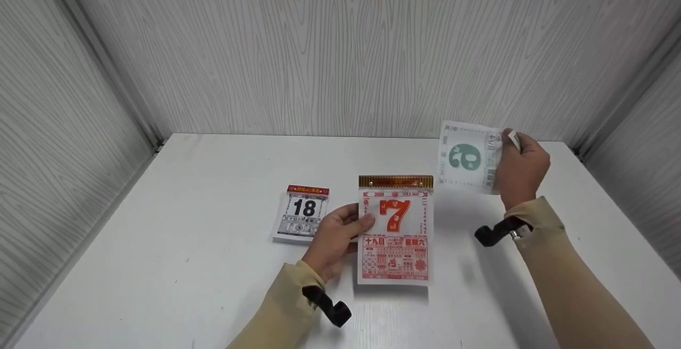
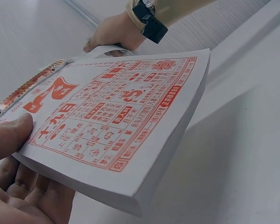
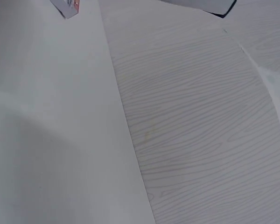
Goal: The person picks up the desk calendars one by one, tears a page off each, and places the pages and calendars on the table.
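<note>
A thick tear-off calendar pad [image 1: 394, 237] with a gold binding strip and a red "7" on its top sheet is lifted off the white table [image 1: 213, 285]. My left hand [image 1: 336, 238] grips its left edge, thumb on the top sheet [image 2: 107, 116], fingers [image 2: 18, 196] underneath. My right hand [image 1: 518, 168] is raised at the right and pinches a loose torn sheet [image 1: 468, 156] printed in green. In the left wrist view the right hand [image 2: 113, 32] shows beyond the pad. The right wrist view shows only table and wall.
A smaller calendar pad [image 1: 301, 214] showing a black "18" lies on the table left of my left hand. Wood-grain grey walls [image 1: 340, 46] close in the back and both sides. Black camera mounts sit on both wrists.
</note>
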A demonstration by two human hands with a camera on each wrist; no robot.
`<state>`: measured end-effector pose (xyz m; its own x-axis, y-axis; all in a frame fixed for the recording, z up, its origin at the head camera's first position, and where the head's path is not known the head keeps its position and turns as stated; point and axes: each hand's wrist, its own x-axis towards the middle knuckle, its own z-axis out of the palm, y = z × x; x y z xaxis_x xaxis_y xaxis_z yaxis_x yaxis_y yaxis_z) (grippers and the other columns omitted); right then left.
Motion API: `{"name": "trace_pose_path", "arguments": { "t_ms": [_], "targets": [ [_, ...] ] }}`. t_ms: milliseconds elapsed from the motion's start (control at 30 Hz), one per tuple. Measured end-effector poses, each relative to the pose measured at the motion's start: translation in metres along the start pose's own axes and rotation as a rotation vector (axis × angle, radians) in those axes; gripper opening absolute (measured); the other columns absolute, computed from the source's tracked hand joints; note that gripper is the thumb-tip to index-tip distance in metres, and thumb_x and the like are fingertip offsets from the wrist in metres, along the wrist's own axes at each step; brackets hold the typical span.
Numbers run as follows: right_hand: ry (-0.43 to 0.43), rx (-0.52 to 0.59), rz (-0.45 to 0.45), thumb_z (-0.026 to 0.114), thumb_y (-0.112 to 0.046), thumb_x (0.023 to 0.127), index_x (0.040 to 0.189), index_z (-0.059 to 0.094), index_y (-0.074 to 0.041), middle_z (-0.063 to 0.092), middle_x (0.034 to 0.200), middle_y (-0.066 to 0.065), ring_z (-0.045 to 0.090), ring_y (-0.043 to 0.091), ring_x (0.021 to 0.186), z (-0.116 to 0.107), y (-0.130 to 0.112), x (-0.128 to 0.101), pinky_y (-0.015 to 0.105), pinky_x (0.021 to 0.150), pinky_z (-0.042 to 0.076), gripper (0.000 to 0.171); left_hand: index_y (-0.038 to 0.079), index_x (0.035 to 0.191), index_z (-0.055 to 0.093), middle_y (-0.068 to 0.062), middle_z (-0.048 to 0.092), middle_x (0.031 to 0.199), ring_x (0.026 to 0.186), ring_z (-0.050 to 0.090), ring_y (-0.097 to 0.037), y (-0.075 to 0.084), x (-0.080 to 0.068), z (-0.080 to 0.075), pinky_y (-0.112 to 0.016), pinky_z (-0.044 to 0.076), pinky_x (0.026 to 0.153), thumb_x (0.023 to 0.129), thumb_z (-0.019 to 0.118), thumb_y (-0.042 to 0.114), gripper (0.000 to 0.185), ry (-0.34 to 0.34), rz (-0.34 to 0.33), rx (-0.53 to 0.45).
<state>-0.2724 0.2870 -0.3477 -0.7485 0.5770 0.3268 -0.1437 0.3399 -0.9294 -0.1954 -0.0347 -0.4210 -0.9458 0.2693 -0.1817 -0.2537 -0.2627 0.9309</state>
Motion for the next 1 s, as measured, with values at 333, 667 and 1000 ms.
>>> {"name": "trace_pose_path", "arguments": {
  "t_ms": [333, 667, 1000],
  "targets": [
    [0.044, 0.176, 0.07, 0.063, -0.036, 0.103, 0.092, 0.07, -0.006, 0.064, 0.074, -0.001, 0.058, 0.007, 0.061, -0.022, 0.013, 0.006, 0.016, 0.05, 0.043, 0.033, 0.005, 0.138, 0.06, -0.012, 0.071, 0.119, 0.099, 0.074, -0.023, 0.001, 0.001, 0.0, -0.035, 0.061, 0.082, 0.095, 0.076, 0.024, 0.05, 0.008, 0.0, -0.017],
    [-0.01, 0.275, 0.029, 0.064, -0.034, 0.103, 0.093, 0.067, 0.002, 0.072, 0.08, 0.002, 0.067, 0.009, 0.063, -0.044, 0.025, -0.014, 0.018, 0.054, 0.051, 0.037, 0.007, 0.137, 0.062, -0.012, 0.071, 0.12, 0.102, 0.074, -0.025, 0.003, 0.0, 0.0, -0.036, 0.061, 0.085, 0.094, 0.078, 0.026, 0.05, 0.034, -0.008, -0.032],
    [-0.05, 0.181, 0.007, 0.062, -0.033, 0.104, 0.104, 0.072, 0.0, 0.073, 0.082, -0.001, 0.067, 0.009, 0.066, -0.046, 0.032, -0.022, 0.017, 0.058, 0.052, 0.034, 0.005, 0.136, 0.061, -0.013, 0.072, 0.12, 0.101, 0.074, -0.025, 0.008, 0.002, 0.008, -0.037, 0.062, 0.084, 0.095, 0.076, 0.019, 0.046, 0.077, 0.006, -0.046]
  ]
}}
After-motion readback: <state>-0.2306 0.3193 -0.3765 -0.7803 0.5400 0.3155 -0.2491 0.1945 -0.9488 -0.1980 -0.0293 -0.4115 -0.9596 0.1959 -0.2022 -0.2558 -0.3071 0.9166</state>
